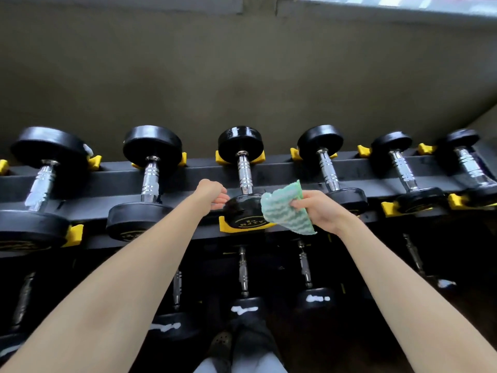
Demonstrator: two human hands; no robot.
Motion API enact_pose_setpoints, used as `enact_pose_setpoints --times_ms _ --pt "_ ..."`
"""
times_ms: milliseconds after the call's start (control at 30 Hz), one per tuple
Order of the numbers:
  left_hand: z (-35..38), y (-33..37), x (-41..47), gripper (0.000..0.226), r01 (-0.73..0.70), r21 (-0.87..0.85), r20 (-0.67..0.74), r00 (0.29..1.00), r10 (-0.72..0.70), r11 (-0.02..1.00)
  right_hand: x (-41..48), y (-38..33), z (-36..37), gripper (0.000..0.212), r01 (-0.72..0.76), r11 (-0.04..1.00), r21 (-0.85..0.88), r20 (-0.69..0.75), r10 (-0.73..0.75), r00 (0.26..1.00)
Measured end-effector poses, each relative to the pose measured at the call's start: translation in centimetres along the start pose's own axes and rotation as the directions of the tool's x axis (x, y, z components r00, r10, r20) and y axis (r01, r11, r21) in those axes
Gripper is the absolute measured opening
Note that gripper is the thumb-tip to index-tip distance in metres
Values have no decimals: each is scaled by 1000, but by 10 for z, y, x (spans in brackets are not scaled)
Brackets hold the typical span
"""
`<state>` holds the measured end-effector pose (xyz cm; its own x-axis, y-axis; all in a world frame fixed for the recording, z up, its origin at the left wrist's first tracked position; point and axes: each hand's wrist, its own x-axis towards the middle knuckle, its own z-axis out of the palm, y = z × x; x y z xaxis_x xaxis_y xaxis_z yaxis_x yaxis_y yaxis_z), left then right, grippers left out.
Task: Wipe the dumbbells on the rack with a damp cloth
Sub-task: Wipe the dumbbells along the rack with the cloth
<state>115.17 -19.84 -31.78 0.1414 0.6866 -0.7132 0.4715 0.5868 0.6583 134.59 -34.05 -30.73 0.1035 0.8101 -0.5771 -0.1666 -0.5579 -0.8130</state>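
Right hand (320, 208) pinches the limp cloth (286, 211) by its edge, just right of the likely heavy middle dumbbell (243, 208); left hand (212, 195), loosely curled, empty, just left.

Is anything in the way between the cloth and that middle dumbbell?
No, nothing visible. The green cloth in the right hand hangs right at the near head of the middle dumbbell, with no object between them.
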Motion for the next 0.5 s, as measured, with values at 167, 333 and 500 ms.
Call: enact_pose_setpoints --times_ms 167,333,500 --pt "0 -2 -7 17 92 4 49 995 -92 996 14 7 14 23 167 947 275 -484 -14 875" --pt "-4 -4 -11 19 118 15 103 988 -119 993 20 2 60 8 95 995 -8 -571 -83 817" --pt "-8 -9 -12 16 67 44 122 990 -72 997 9 8 87 16 120 963 -243 -677 -257 690"
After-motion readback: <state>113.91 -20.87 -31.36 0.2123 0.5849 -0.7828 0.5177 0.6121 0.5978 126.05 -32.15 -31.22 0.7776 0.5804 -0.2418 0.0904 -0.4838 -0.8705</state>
